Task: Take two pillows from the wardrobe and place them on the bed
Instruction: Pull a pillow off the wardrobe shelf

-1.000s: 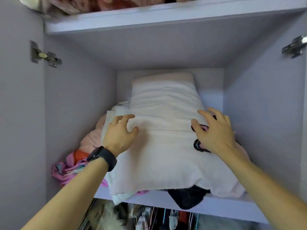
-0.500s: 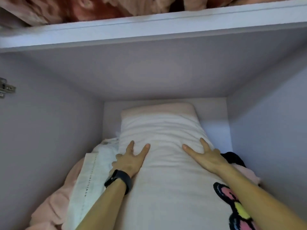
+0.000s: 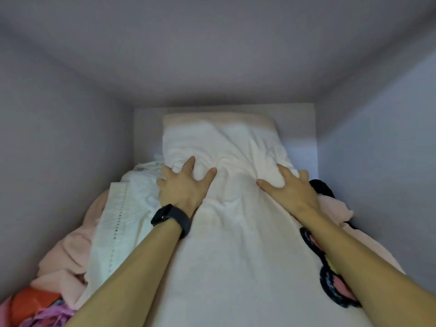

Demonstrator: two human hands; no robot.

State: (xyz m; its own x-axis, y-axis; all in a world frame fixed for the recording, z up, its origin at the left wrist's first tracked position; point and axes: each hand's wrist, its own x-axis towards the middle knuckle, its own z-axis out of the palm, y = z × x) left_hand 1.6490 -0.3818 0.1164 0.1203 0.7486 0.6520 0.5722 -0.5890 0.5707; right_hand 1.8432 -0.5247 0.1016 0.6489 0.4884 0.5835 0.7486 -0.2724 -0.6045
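Fingers (image 3: 188,164) of your left hand (image 3: 182,187) and right hand (image 3: 291,192), curled, bunch one soft, creased white pillow (image 3: 224,147) lying lengthwise at 12 o'clock in the matte lilac wardrobe (image 3: 59,138); one smooth black wristband (image 3: 171,218); one thin ring (image 3: 187,168); one hem-stitched white sheet (image 3: 113,223) at 9 o'clock.

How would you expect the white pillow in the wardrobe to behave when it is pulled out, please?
The white pillow is probably soft and floppy: its cover bunches where the left hand and right hand dig in. It would likely sag when lifted rather than hold its shape. It may drag along the white sheet lying against it.
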